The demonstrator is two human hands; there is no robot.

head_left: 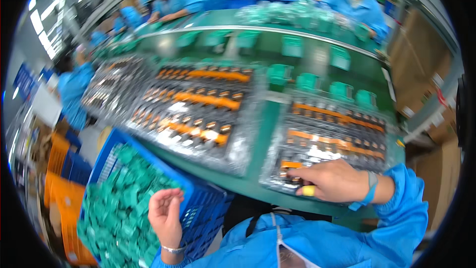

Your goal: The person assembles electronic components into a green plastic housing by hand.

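My right hand is over the front left corner of the right clear plastic tray, with a yellow finger cover on one digit and a blue band at the wrist. Its fingers close around a small black part in the tray's front row; motion blurs the exact kind. My left hand hovers above the right side of a blue crate heaped with green plastic pieces. Its fingers are loosely curled and apart from the thumb, with nothing seen between them.
Another tray of black, orange and metallic parts lies left, beside a further tray. Green plastic housings stand in rows on the green belt beyond. Co-workers in blue sit across it. A metal post rises at right.
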